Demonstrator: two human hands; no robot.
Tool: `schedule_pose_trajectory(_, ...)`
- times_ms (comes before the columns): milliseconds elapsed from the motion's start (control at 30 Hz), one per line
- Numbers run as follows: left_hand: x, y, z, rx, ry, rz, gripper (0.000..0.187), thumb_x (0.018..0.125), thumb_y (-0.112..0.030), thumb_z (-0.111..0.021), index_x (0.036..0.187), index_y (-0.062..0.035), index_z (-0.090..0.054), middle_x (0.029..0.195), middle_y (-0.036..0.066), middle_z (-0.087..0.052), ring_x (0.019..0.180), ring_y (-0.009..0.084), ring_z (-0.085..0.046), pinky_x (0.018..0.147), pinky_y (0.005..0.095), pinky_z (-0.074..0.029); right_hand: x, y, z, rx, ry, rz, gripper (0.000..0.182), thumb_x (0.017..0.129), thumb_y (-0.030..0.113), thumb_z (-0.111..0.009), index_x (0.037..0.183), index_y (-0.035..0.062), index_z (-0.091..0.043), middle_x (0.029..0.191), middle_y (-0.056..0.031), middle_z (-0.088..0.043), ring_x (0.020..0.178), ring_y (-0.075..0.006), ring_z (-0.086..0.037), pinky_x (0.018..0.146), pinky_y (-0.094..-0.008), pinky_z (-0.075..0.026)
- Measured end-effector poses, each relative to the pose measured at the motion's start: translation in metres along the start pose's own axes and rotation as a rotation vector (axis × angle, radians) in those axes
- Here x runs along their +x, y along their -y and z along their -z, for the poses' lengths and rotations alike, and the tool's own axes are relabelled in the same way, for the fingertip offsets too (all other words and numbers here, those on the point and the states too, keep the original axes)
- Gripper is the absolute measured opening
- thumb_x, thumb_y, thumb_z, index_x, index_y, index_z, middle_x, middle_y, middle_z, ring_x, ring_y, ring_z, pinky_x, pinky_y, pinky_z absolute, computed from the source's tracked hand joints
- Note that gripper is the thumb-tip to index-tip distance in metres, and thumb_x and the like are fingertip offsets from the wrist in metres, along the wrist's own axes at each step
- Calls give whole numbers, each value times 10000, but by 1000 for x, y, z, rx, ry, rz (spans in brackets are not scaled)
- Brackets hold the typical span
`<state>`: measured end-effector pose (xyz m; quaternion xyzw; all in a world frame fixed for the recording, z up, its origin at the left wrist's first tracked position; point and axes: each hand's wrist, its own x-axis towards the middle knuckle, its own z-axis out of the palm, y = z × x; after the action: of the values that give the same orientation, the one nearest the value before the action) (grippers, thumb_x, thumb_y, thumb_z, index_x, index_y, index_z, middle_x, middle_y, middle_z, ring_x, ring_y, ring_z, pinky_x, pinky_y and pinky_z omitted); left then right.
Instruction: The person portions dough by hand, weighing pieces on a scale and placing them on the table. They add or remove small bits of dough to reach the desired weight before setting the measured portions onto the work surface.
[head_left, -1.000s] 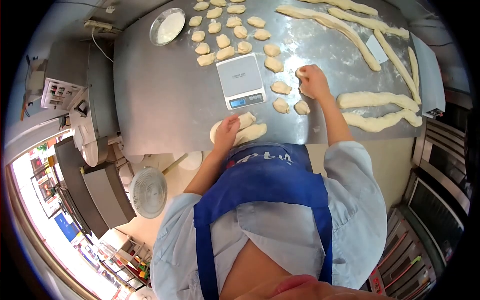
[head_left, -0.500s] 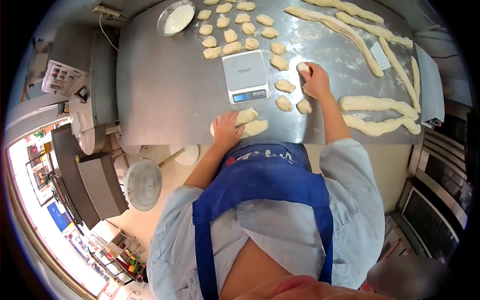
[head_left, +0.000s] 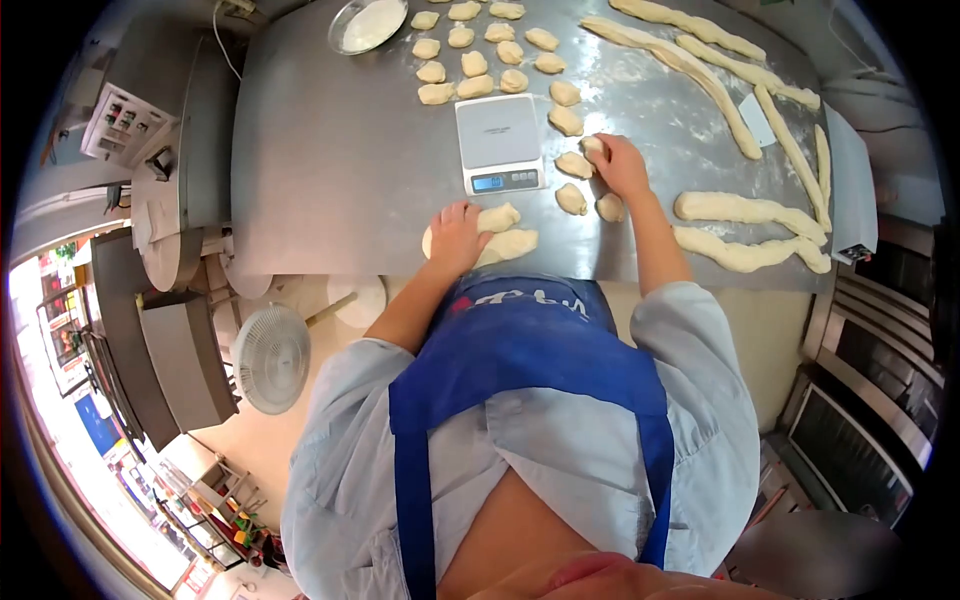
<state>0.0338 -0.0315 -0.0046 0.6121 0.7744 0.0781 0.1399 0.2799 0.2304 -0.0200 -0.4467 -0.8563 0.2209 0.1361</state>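
My left hand [head_left: 455, 236] rests on a thick roll of dough [head_left: 505, 243] at the near edge of the steel table [head_left: 330, 180], just below a digital scale [head_left: 498, 143]. My right hand [head_left: 620, 165] is to the right of the scale, fingers closed on a small dough piece [head_left: 594, 147] held just above the table. Cut dough pieces lie around it: one [head_left: 574, 164] beside the scale, one [head_left: 571, 198] below that, one [head_left: 609, 207] near my wrist.
Several cut dough pieces [head_left: 475, 60] lie in rows behind the scale beside a round metal bowl [head_left: 367, 22]. Long dough ropes [head_left: 745, 205] and a white scraper [head_left: 765, 118] lie at the right. A fan [head_left: 270, 357] stands on the floor at left; oven racks [head_left: 860, 400] at right.
My right hand has carried the small dough piece left, closer to the scale. My left hand has stayed on the dough roll. The camera view has shifted slightly.
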Motion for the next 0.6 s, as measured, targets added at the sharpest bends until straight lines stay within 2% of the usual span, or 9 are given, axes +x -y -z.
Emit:
schedule_pose_trajectory(100,6,8,-6,-1,-75,-38,457,846,-362,-694,1205,-92,-610,1202,134,-582,1128,341,-539,978,484,-408,9,8,14,497,-2,-524,321,898,302,-621,1163,130,-674,1075,-133,-619,1033,-300,-600,877,-413,-506)
schedule_pose_trajectory(133,9,10,-7,-44,28,14,445,877,-385,-653,1195,-76,-613,1157,146,-609,1092,358,-562,956,492,-423,7,6,13,495,2,-517,321,898,302,-621,1163,130,-674,1075,-133,-619,1033,-300,-600,877,-413,-506)
schedule_pose_trajectory(200,17,20,-8,-86,130,65,445,909,-408,-613,1184,-59,-617,1111,158,-636,1056,374,-584,934,499,-438,3,3,16,-315,-188,-306,321,881,263,-638,1164,115,-673,1103,-179,-610,1016,-350,-597,876,-459,-483)
schedule_pose_trajectory(333,40,36,10,-700,484,230,408,926,-399,-595,1124,-44,-632,1006,177,-685,972,303,-648,873,427,-481,3,31,24,-44,-429,-89,379,802,186,-676,1170,100,-651,1130,-162,-586,1055,-344,-569,917,-434,-472)
schedule_pose_trajectory(367,42,34,21,-926,619,280,418,909,-399,-623,1121,-39,-637,977,178,-699,923,294,-668,837,405,-501,-4,53,22,91,-229,-54,408,785,188,-689,1178,91,-638,1163,-156,-588,1076,-347,-568,922,-434,-472)
schedule_pose_trajectory(400,40,30,27,-931,614,288,418,909,-399,-623,1121,-39,-637,977,178,-699,923,294,-668,837,405,-501,-19,91,23,220,-25,-20,439,769,190,-703,1187,82,-624,1196,-151,-590,1098,-350,-568,926,-434,-472)
schedule_pose_trajectory(467,40,18,34,-911,647,115,449,873,-363,-696,1169,-32,-629,914,61,-676,773,114,-628,678,295,-511,-46,139,14,190,293,457,470,749,200,-723,1186,65,-614,1210,-145,-606,1116,-339,-579,929,-444,-479)
schedule_pose_trajectory(567,45,1,42,-981,686,-6,446,836,-315,-748,1173,-45,-635,912,63,-684,779,122,-637,687,286,-511,-63,157,-20,126,131,592,480,721,221,-745,1167,82,-634,1169,-138,-626,1126,-317,-582,932,-452,-489)
schedule_pose_trajectory(600,44,1,43,-987,680,-1,446,836,-315,-748,1173,-45,-635,912,63,-684,779,122,-637,687,286,-511,-63,157,-26,173,244,408,483,715,232,-761,1161,94,-636,1182,-149,-625,1102,-325,-602,910,-442,-504)
